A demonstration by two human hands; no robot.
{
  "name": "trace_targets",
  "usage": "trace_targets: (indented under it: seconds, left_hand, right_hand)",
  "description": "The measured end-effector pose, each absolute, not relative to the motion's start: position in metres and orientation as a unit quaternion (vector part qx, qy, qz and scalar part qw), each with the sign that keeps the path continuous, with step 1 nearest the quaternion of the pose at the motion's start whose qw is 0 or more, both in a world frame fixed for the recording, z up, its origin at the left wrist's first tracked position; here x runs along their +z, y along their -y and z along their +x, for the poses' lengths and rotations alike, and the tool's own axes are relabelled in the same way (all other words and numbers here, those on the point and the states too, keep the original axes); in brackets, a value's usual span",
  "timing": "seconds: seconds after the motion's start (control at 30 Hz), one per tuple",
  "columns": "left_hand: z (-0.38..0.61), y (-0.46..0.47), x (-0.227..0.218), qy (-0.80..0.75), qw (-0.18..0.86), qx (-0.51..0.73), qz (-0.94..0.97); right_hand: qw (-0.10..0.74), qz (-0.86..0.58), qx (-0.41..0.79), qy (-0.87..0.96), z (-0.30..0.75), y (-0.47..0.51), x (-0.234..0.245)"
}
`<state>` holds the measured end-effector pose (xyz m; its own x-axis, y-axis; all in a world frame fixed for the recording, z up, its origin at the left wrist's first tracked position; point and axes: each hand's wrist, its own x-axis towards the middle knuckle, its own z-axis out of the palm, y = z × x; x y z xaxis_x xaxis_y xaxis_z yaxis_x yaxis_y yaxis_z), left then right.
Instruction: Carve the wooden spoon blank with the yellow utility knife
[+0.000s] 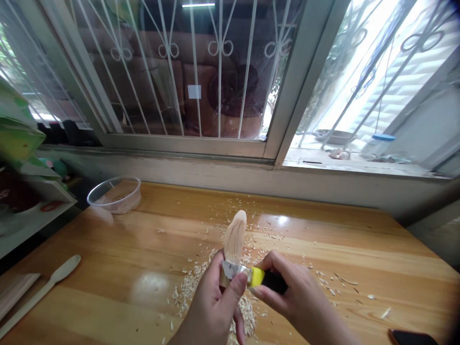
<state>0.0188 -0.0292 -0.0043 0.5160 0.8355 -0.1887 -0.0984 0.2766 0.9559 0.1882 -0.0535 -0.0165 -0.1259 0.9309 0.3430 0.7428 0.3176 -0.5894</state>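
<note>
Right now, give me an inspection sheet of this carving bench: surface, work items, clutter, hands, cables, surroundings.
Surface: wooden table, glossy, strewn with wood shavings, thickest under the hands.
Work items: wooden spoon blank, bowl end up and away from the person; knife with yellow-and-black handle, blade laid against the blank.
Clutter: finished wooden spoon at left; clear plastic bowl at rear left; dark phone-like object at the near right edge.
Hands: left hand grips the blank, thumb on the blade's back; right hand holds the knife handle.
Cables: nothing seen.
Surroundings: barred window behind; shelf at left.
</note>
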Motion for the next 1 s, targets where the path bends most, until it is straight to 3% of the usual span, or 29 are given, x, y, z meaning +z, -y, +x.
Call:
trace_targets:
  seconds: [1.0]
  left_hand:
    - [0.0160, 0.0249, -0.0049, -0.342, 0.755, 0.320, 0.460]
  right_hand:
    - [0.332, -0.569, 0.159, 0.735, 0.1839, 0.0542, -0.0180]
